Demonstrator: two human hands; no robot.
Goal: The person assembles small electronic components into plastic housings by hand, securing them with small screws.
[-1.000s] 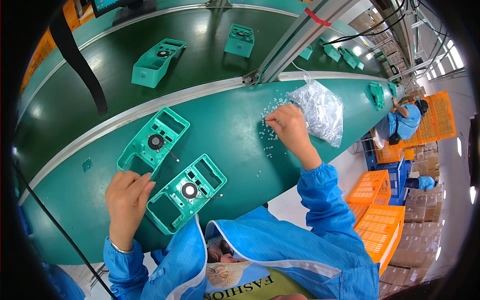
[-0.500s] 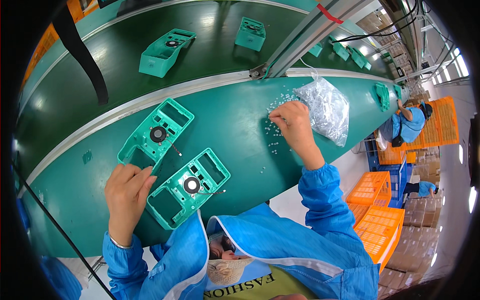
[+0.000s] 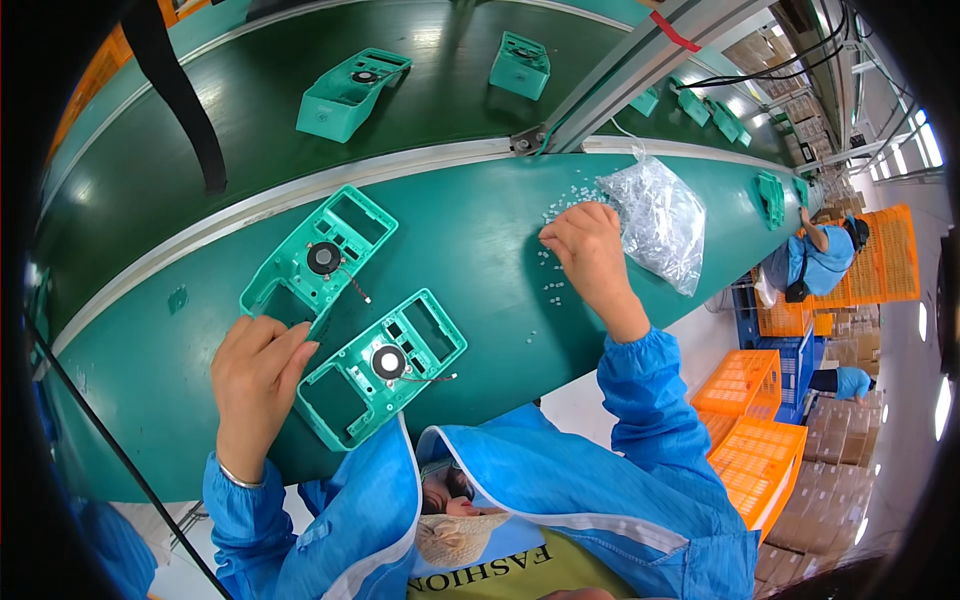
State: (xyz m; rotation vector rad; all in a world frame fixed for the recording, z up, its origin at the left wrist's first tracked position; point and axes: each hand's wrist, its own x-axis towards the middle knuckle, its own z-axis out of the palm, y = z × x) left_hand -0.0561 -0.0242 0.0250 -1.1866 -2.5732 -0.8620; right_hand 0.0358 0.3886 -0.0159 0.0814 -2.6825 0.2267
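Observation:
Two green plastic housings lie on the green work table in front of me. Each carries a round black speaker and a thin cable with a small plug. My left hand is closed, thumb against fingertips, at the near-left end of the farther housing; whether it touches the rim or pinches something tiny, I cannot tell. Just to its right lies the nearer housing. Over several scattered tiny clear pieces, my right hand is pinched shut, its fingertips hiding anything between them. Beside it rests a clear plastic bag full of such pieces.
Beyond a pale rail, a dark green belt carries more green housings. A metal post rises at the rail. Orange crates stand to the right on the floor. Two people in blue work farther off at right.
The whole view has shifted slightly, so the housings and bag sit a little farther right in the picture. Both hands keep nearly the same pinched poses and places.

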